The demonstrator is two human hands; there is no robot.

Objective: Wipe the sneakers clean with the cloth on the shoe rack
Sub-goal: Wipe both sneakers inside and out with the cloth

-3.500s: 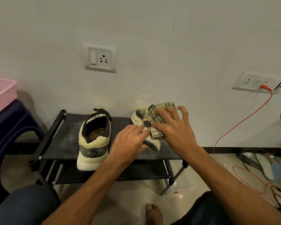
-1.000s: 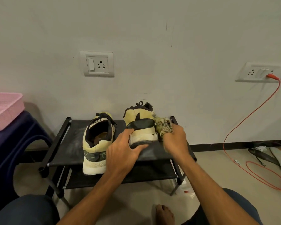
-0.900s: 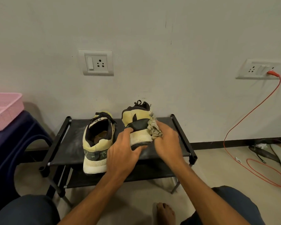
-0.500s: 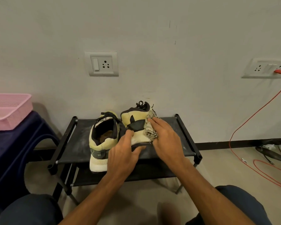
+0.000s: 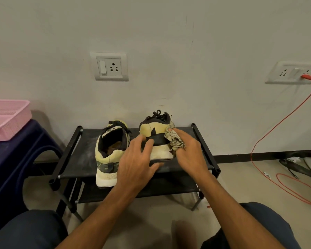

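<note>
The left hand (image 5: 135, 164) curls round the heel of a sneaker (image 5: 155, 129), thumb under its sole. Just right of it, the right hand (image 5: 188, 153) pinches the bunched cloth (image 5: 174, 140) against that sneaker's side. Left of the left hand, the second sneaker (image 5: 109, 155) sits on the shoe rack (image 5: 74, 155).

The black shoe rack (image 5: 75, 155) stood against the wall, its top shelf dusty. The left sneaker (image 5: 109, 155) sat flat on that shelf, pale yellow with a black lining and a white sole, its heel toward me and hanging over the front edge. The right sneaker (image 5: 152, 129), in the same colours with a black band across its heel, was tipped up steeply just beside it, laces at the top. The cloth (image 5: 174, 139), a crumpled, patterned beige rag, was pressed against the right side of that heel.
</note>
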